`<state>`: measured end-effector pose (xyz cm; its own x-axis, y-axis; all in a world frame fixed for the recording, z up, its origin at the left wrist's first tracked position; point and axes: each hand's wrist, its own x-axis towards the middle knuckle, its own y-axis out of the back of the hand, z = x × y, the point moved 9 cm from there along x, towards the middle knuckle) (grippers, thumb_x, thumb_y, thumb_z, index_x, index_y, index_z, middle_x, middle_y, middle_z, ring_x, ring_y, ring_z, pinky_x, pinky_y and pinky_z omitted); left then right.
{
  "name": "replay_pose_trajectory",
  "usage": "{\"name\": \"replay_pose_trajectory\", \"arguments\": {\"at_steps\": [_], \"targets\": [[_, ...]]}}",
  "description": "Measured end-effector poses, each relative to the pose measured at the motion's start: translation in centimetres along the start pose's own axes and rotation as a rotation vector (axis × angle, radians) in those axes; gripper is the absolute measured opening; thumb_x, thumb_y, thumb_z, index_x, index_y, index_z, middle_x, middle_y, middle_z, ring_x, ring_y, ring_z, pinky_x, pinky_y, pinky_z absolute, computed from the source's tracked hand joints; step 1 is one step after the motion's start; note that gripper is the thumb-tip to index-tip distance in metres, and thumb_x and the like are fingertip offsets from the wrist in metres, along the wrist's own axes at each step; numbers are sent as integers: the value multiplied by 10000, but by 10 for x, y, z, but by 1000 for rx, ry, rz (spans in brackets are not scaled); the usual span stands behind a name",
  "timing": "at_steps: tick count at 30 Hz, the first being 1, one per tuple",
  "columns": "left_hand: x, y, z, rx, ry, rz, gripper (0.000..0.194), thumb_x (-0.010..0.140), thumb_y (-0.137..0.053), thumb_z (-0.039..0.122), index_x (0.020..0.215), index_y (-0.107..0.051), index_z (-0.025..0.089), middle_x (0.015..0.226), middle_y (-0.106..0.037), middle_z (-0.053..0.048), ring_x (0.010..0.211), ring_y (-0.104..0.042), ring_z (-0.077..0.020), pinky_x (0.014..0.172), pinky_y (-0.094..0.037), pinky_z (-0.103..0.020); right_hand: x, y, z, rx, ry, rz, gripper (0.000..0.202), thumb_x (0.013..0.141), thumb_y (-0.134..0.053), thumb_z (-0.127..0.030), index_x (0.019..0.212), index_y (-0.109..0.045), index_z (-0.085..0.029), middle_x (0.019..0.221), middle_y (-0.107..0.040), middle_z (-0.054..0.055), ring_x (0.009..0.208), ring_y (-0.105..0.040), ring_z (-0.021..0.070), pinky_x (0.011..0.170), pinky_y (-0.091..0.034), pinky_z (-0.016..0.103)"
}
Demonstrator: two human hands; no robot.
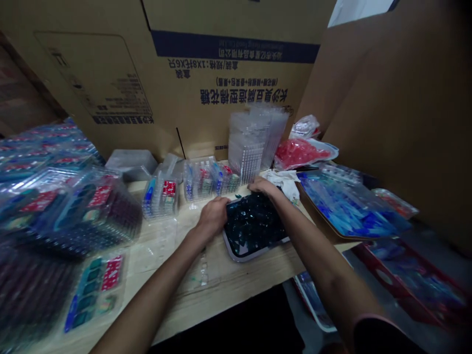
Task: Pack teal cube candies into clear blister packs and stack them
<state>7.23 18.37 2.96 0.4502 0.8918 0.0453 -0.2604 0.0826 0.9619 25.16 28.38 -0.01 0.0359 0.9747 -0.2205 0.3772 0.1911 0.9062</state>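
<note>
A pale-rimmed tray (239, 256) filled with dark, glossy green-black pieces (254, 221) rests on the wooden table in front of me. My left hand (214, 215) grips its left rim, the fingers curled and partly hidden. At the far rim my right hand (263, 187) is closed on the edge, its forearm crossing over the tray's right side. Just beyond that hand lies a crumpled white cloth (283, 181). A few small dark green bits lie by the far left corner of the tray.
Filled clear plastic packs (106, 206) stand stacked at the left; one pack (96, 290) lies flat. Clear trays (250, 142) stand upright at the back before a large cardboard box (184, 108). At right are a box of blue pieces (346, 206) and a bag of red pieces (302, 151).
</note>
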Motion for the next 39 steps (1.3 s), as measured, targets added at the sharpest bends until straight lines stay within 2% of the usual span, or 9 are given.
{"name": "replay_pose_trajectory", "arguments": {"at_steps": [4, 7, 10, 13, 20, 25, 33, 36, 39], "targets": [[63, -32, 27, 55, 8, -127, 332, 890, -500, 112, 1187, -631, 185, 1157, -675, -115, 1038, -656, -215, 880, -503, -308, -33, 7, 8, 15, 152, 27, 124, 875, -614, -240, 925, -638, -129, 831, -658, 42, 757, -592, 160, 689, -459, 263], [88, -53, 31, 96, 24, -193, 262, 938, -545, 239, 1174, -621, 153, 1169, -652, -115, 1029, -647, -226, 891, -526, -398, -65, 5, 14, 38, 284, 79, 93, 818, -620, -190, 907, -618, -163, 891, -655, 43, 833, -574, 167, 757, -430, 260], [99, -63, 26, 120, 28, -247, 350, 922, -606, 358, 1204, -594, 151, 1205, -620, -103, 1045, -627, -228, 885, -543, -442, -96, 4, 22, 127, 434, 163, 103, 806, -600, -191, 907, -616, -183, 958, -650, 66, 915, -576, 201, 829, -435, 309], [104, -63, 20, 125, 1, -279, 365, 918, -613, 356, 1225, -582, 161, 1228, -606, -105, 1056, -622, -232, 879, -547, -435, -116, 9, 33, 310, 514, 301, 168, 839, -536, -212, 985, -618, -198, 1016, -657, 78, 965, -590, 223, 878, -439, 358], [104, -65, 19, 137, -59, -316, 345, 921, -608, 348, 1208, -591, 158, 1224, -610, -101, 1056, -622, -230, 884, -545, -442, -112, -3, 58, 622, 312, 442, 196, 844, -513, -360, 945, -586, -209, 744, -593, -5, 683, -555, 176, 657, -428, 289], [103, -64, 19, 128, -72, -310, 321, 925, -603, 342, 1187, -601, 156, 1197, -624, -95, 1047, -626, -225, 885, -545, -438, -116, -8, 55, 618, 292, 486, 204, 825, -503, -339, 951, -595, -207, 749, -604, 0, 690, -564, 179, 664, -417, 291], [90, -68, 21, 114, -21, -308, 325, 919, -608, 338, 1185, -603, 151, 1212, -620, -102, 1058, -623, -230, 894, -536, -440, -130, -8, 40, 500, 324, 434, 158, 830, -506, -273, 941, -590, -198, 765, -614, 6, 689, -560, 170, 666, -404, 274], [86, -67, 17, 79, -21, -305, 253, 889, -598, 204, 1129, -653, 144, 1164, -648, -113, 1034, -637, -217, 884, -513, -346, -136, -10, 39, 432, 357, 396, 151, 835, -498, -246, 950, -581, -193, 778, -607, 11, 698, -554, 167, 673, -395, 272], [83, -64, 10, 31, -35, -295, 312, 815, -583, 113, 1094, -700, 188, 1156, -661, -89, 1021, -641, -194, 853, -483, -247, -141, -12, 40, 374, 374, 369, 136, 842, -487, -231, 941, -573, -197, 792, -603, 13, 718, -553, 169, 686, -391, 275]]}}
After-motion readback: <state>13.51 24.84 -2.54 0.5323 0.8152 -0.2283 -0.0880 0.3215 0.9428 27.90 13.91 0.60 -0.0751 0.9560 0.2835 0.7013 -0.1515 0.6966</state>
